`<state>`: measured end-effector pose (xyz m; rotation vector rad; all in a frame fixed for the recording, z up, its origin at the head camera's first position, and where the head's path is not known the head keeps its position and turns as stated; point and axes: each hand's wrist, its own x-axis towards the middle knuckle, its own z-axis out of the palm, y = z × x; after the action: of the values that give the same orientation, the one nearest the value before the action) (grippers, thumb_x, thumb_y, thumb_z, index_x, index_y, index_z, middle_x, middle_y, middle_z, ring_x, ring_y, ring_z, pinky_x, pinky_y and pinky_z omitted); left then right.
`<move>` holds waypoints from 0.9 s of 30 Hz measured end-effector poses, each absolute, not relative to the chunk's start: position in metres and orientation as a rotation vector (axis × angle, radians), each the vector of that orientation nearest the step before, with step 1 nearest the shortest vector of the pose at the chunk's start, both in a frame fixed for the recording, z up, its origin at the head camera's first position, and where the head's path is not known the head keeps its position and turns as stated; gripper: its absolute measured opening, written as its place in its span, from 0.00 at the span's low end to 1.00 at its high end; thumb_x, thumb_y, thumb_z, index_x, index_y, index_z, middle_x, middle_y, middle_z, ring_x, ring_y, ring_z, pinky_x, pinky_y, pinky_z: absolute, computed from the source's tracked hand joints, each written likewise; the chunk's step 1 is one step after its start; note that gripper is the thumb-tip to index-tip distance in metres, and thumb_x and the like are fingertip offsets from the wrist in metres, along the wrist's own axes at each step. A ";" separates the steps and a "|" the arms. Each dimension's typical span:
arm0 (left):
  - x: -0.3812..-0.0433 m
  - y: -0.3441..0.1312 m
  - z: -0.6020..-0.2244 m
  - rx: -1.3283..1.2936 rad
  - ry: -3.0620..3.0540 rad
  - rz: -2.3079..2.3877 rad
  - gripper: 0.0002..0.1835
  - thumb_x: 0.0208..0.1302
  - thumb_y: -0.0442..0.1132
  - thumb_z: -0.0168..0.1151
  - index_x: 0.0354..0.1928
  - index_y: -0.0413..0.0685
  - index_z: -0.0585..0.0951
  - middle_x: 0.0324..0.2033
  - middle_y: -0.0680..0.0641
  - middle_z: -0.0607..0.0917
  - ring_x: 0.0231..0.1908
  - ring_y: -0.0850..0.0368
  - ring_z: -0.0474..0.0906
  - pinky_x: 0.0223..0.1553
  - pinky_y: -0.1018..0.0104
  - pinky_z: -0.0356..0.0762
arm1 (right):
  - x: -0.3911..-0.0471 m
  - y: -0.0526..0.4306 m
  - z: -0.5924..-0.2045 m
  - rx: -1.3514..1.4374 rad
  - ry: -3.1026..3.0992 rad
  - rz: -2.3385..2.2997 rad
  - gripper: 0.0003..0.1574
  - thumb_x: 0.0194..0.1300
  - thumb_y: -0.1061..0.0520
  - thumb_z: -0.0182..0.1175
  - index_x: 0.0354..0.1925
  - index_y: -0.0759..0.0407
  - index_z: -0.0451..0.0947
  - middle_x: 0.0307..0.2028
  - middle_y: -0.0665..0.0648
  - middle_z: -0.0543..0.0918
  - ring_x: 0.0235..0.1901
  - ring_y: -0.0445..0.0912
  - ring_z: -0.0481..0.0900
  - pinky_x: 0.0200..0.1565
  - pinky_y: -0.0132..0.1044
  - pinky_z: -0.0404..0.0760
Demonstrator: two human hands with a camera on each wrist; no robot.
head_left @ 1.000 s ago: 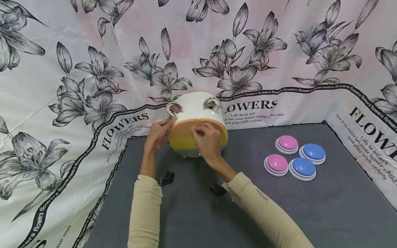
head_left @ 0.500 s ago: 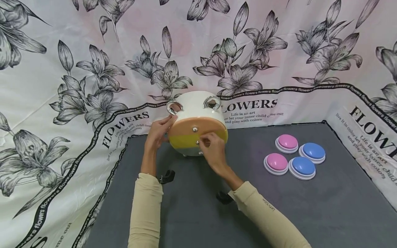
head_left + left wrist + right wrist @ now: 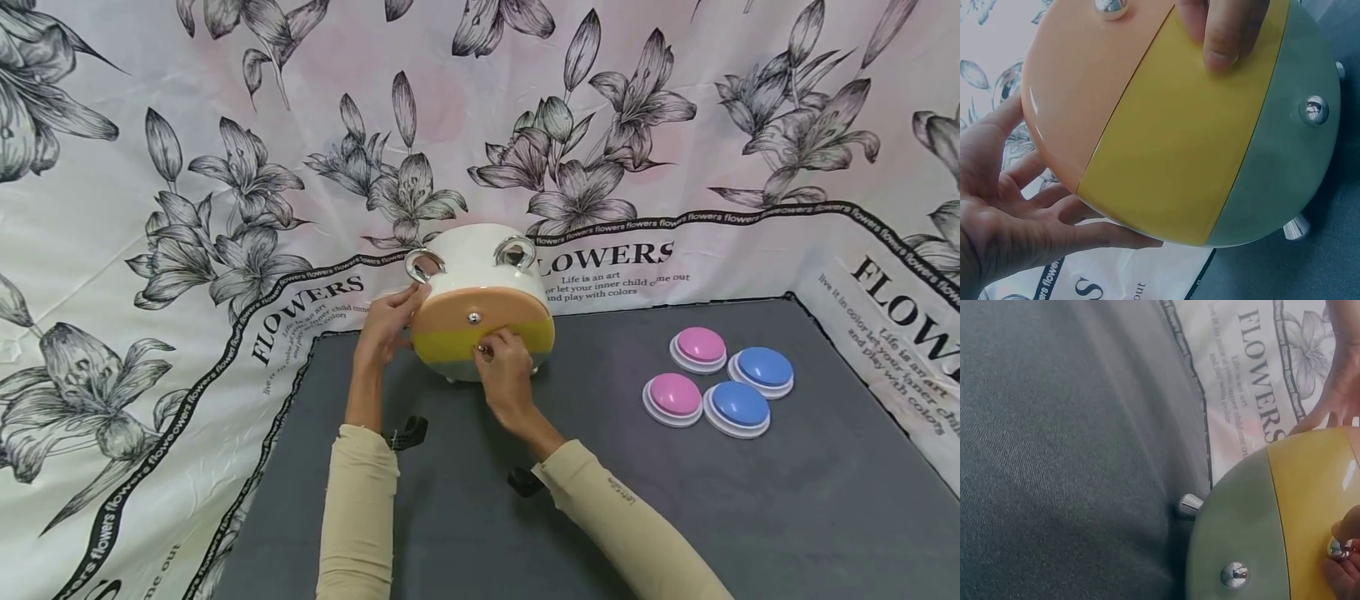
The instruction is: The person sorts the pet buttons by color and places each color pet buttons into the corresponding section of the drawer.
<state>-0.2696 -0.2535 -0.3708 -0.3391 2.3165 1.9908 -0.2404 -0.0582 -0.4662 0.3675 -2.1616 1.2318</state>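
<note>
Our right hand [image 3: 507, 377] pinches the middle knob [image 3: 1336, 548]; our spread left hand [image 3: 387, 327] touches the box [image 3: 478, 265] near the surface's [image 3: 465, 517] back edge.

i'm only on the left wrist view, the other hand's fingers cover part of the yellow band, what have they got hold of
Observer: The right hand is pinching a silver knob on the yellow band.
Operator: ok, anything else lying around that i'm missing
Observer: Yes, two pink buttons and two blue buttons sit grouped on the grey table, off to the person's right.
</note>
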 end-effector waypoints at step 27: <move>-0.270 -0.254 -0.371 -0.342 2.316 1.964 0.43 0.65 0.65 0.69 0.78 0.60 0.67 0.80 0.63 0.63 0.80 0.44 0.60 0.67 0.29 0.74 | -0.157 -0.029 -0.448 0.495 -2.165 0.886 0.11 0.54 0.55 0.82 0.28 0.54 0.88 0.28 0.52 0.82 0.28 0.45 0.81 0.27 0.37 0.83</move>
<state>-0.2697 -0.2543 -0.3710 -0.3416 2.3159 1.9635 -0.1570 -0.0292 -0.4481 0.4947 -2.1646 0.8858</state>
